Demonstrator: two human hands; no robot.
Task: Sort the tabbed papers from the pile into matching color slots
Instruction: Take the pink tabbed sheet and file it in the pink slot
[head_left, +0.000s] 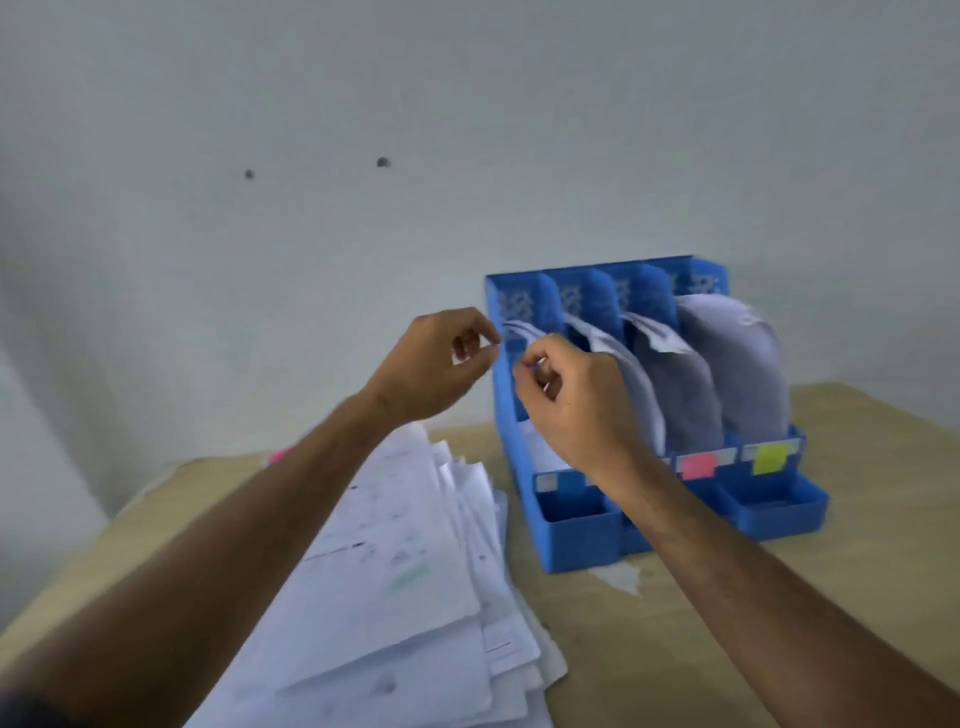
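Observation:
A blue four-slot paper organizer stands on the table at the right, with curved white sheets in every slot. Its front carries a pink label and a yellow label; my right arm hides the others. My right hand is at the leftmost slot, its fingers pinched on the top edge of a paper there. My left hand hovers just left of that slot with its fingers curled and nothing visible in them. The loose pile of papers lies under my left forearm.
A pink tab sticks out at the pile's far edge. The wooden table meets a grey wall behind. A white patch marks the tabletop in front of the organizer.

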